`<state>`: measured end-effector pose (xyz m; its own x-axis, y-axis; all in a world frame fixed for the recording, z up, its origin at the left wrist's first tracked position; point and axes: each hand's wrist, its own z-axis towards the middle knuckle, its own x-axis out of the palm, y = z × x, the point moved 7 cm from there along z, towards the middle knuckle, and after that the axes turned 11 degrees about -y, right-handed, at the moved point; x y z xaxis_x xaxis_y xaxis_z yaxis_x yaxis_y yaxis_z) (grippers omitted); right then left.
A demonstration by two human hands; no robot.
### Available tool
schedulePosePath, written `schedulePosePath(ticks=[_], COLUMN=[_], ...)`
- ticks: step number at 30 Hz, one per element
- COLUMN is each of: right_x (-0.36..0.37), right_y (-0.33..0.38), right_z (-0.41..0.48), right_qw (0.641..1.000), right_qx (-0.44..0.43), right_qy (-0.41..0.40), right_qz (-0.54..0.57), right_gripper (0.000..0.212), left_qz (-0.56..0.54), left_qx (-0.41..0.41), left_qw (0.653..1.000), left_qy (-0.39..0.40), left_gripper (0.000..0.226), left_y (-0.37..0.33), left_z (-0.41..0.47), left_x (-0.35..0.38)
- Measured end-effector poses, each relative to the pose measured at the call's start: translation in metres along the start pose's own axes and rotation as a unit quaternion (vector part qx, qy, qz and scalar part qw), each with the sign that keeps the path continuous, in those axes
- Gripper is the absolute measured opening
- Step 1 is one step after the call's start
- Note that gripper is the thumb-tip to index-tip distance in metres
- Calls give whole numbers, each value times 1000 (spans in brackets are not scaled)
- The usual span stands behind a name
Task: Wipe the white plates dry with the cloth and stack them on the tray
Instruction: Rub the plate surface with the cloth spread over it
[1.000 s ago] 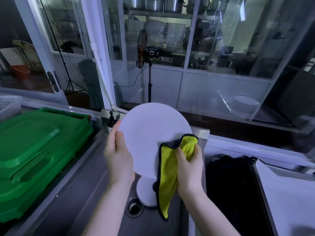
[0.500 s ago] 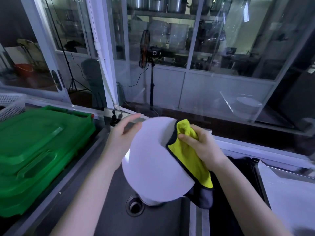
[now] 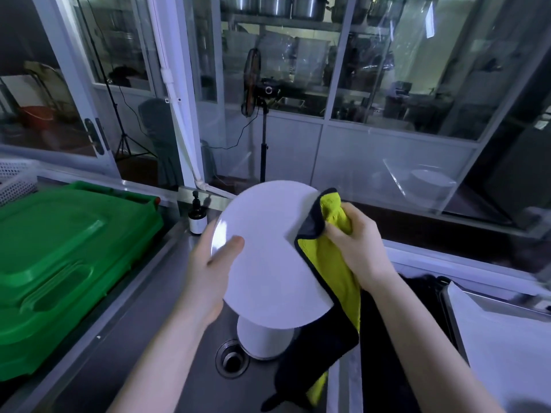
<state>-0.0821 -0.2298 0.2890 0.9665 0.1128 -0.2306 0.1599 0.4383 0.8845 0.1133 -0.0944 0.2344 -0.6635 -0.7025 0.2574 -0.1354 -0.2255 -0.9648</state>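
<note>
the white plate is gripped by the left hand, the cloth clutched by the right hand; the bottle label is unreadable.

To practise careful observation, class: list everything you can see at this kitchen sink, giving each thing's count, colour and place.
held plate: one, white, raised over the sink
plates in sink: count unclear, white, below the held plate, beside the drain
cloth: one, yellow with dark backing, on the held plate's right edge
tray: one, pale, far right
lidded bin: one, green, left counter
pump bottle: one, dark, behind the sink
left hand: grips the held plate's left rim
right hand: grips the cloth
</note>
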Motion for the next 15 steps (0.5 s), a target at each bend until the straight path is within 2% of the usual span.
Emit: schedulePosePath(ticks=[3, 6, 8, 13, 15], right_x=[8, 31, 34, 7, 9], right_y=[-14, -39, -43, -23, -24], right_z=[-12, -62, -67, -17, -25], right_qw=[990, 954, 939, 977, 975], right_qx=[76, 183, 210, 136, 132], right_qy=[-112, -209, -210, -101, -133], right_qz=[44, 116, 171, 131, 120], right_gripper=[8, 16, 18, 11, 13], left_qz=[-90, -125, -107, -26, -26], left_qx=[0, -6, -6, 30, 41], left_qw=[990, 976, 978, 998, 996], left_qy=[-110, -181, -176, -53, -78], left_gripper=[38, 35, 39, 46, 46], left_y=[4, 13, 16, -4, -3], left_z=[1, -3, -6, 12, 14], left_x=[1, 8, 10, -2, -3])
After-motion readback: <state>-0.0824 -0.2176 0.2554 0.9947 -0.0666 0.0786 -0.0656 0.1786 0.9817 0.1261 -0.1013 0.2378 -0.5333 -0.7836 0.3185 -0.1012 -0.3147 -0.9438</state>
